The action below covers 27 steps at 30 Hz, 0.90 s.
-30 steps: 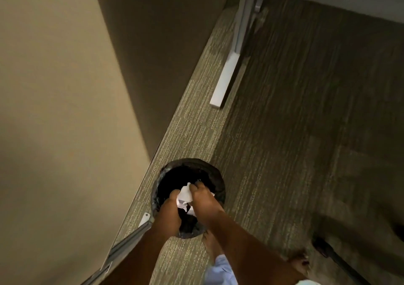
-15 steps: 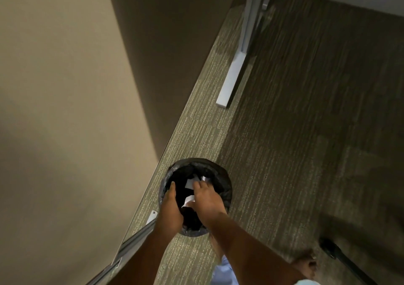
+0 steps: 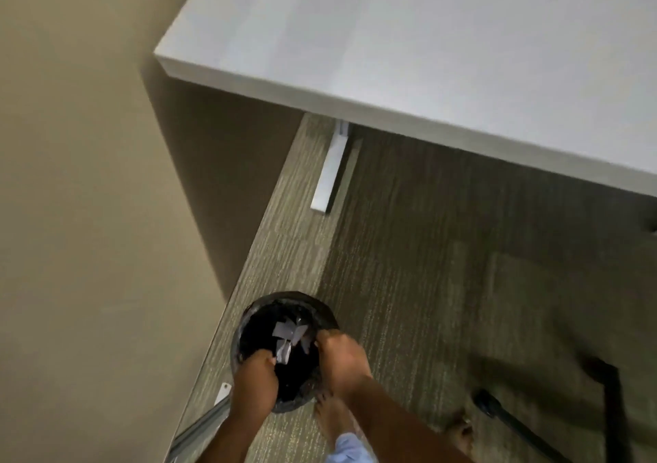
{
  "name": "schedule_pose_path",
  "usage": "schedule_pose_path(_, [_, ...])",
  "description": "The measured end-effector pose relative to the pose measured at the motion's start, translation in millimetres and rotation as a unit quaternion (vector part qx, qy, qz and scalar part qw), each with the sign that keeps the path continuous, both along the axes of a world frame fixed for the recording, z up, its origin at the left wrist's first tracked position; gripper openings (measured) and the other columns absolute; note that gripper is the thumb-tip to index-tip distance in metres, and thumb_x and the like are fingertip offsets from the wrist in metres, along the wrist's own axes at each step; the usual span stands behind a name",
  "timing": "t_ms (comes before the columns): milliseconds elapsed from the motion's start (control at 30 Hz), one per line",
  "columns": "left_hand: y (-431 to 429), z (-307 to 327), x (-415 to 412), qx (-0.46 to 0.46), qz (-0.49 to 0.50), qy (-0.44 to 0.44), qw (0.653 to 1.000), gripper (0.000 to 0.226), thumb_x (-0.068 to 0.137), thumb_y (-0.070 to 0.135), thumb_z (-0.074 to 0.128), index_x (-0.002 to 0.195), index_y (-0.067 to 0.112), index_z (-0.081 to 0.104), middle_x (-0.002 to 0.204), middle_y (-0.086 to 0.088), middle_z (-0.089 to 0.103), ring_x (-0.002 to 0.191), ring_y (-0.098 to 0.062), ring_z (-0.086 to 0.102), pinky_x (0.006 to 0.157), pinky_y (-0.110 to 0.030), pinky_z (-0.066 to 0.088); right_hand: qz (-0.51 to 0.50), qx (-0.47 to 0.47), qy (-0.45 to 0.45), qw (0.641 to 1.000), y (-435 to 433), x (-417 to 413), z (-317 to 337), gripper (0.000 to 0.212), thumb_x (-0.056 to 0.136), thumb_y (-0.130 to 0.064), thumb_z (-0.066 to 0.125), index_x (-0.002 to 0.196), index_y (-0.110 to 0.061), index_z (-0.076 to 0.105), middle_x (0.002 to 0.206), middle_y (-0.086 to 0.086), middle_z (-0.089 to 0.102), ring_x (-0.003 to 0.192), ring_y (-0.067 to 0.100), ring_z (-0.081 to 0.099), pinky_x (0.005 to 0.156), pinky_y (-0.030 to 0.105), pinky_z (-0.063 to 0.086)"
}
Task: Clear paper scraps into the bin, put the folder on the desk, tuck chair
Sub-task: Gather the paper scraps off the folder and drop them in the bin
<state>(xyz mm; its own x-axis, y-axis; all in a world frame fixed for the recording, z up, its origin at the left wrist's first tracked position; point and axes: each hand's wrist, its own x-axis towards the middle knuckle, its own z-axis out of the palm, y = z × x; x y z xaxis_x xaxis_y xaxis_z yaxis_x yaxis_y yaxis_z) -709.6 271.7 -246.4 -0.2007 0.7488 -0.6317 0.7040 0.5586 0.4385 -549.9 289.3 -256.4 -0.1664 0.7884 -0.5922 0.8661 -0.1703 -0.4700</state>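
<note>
Both hands over the bin (image 3: 284,350), floor level, tight against the wall (image 3: 89,214). Left hand (image 3: 254,381) sits at the near-left rim, fingers curled down; can't tell if anything is pinched under them. Right hand (image 3: 341,354) at the right rim, fingers bent over the edge, looks empty but the palm side is hidden.

Paper scraps (image 3: 289,336): pale pieces inside the bin, on the black liner, between the two hands. One strip hangs just beside the left fingertips; touching or not, can't tell.

Step in hand, my read: finishing the dump. To do it well:
- spread all fingers fully above the opening, not over the rim
- shake off any bit clinging to the skin
- don't snag the liner on the way out
- scan the carpet (image 3: 409,285) around the bin for strays before leaving

Bare feet right behind the bin, so step back, don't kick it.

Chair base (image 3: 505,413) near, to the right. Surface (image 3: 444,54) further out, the visible part bare. Folder not in view.
</note>
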Motion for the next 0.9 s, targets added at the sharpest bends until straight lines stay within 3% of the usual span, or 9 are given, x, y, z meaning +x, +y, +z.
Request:
schedule_pose_path(67, [10.5,18.9,14.2,-0.011,-0.049,-0.005,0.999,0.025,0.095,0.011,0.045,0.072,0.014,0.055,0.078,-0.013,0.062,0.083,-0.032,0.062,0.072,-0.034,0.042,-0.030,0.052,-0.015,0.998,-2.1,19.8,21.7,0.022,0.096,-0.025,0.043,0.108,-0.015,0.058,0.109,0.010,0.065,0.098,0.032,0.063,0.078,0.039,0.049])
schedule_pose_path(200, [27.3,70.9,49.5,0.017,-0.124,-0.039,0.991,0.035,0.096,0.026,0.046,0.061,0.018,0.047,0.056,0.002,0.052,0.057,-0.013,0.052,0.056,-0.030,0.038,-0.087,0.135,-0.049,0.986,-0.3,53.9,70.5,0.035,0.100,-0.038,0.036,0.099,-0.013,0.061,0.097,0.011,0.068,0.086,0.033,0.064,0.070,0.040,0.048])
schedule_pose_path(267, [32.2,94.7,70.1,0.027,-0.160,-0.052,0.985,0.038,0.095,0.028,0.048,0.057,0.021,0.044,0.054,0.007,0.048,0.055,-0.010,0.050,0.055,-0.030,0.034,-0.123,0.168,-0.052,0.977,0.9,71.9,94.0,0.035,0.098,-0.038,0.040,0.091,-0.012,0.063,0.088,0.012,0.069,0.079,0.033,0.066,0.066,0.040,0.049])
schedule_pose_path(433, [33.3,135.8,131.1,0.039,-0.249,-0.056,0.966,0.039,0.094,0.030,0.048,0.056,0.023,0.042,0.055,0.007,0.047,0.063,-0.020,0.053,0.062,-0.032,0.035,-0.184,0.232,-0.086,0.951,-12.6,128.1,139.0,0.030,0.093,-0.035,0.047,0.075,-0.015,0.060,0.070,0.007,0.066,0.060,0.029,0.064,0.052,0.035,0.049])
schedule_pose_path(600, [23.1,165.5,207.2,0.061,-0.328,-0.069,0.940,0.035,0.095,0.033,0.046,0.061,0.024,0.044,0.068,0.000,0.056,0.069,-0.020,0.057,0.066,-0.036,0.042,-0.240,0.254,-0.109,0.931,-41.8,194.5,162.2,0.026,0.093,-0.033,0.049,0.078,-0.015,0.060,0.073,0.006,0.066,0.063,0.028,0.064,0.054,0.037,0.050])
schedule_pose_path(700, [10.7,178.5,254.9,0.091,-0.360,-0.079,0.925,0.037,0.095,0.031,0.047,0.058,0.026,0.042,0.065,0.005,0.050,0.067,-0.018,0.053,0.066,-0.034,0.040,-0.269,0.261,-0.116,0.920,-65.4,235.9,173.4,0.024,0.094,-0.032,0.046,0.082,-0.017,0.059,0.077,0.005,0.067,0.068,0.026,0.064,0.059,0.039,0.052])
schedule_pose_path(900, [-21.4,192.8,346.4,0.129,-0.426,-0.098,0.890,0.031,0.094,0.035,0.046,0.076,0.014,0.059,0.080,-0.004,0.062,0.079,-0.020,0.058,0.075,-0.038,0.047,-0.368,0.259,-0.133,0.883,-119.9,315.9,196.8,0.021,0.098,-0.034,0.042,0.099,-0.017,0.054,0.087,0.004,0.067,0.079,0.023,0.064,0.070,0.038,0.051])
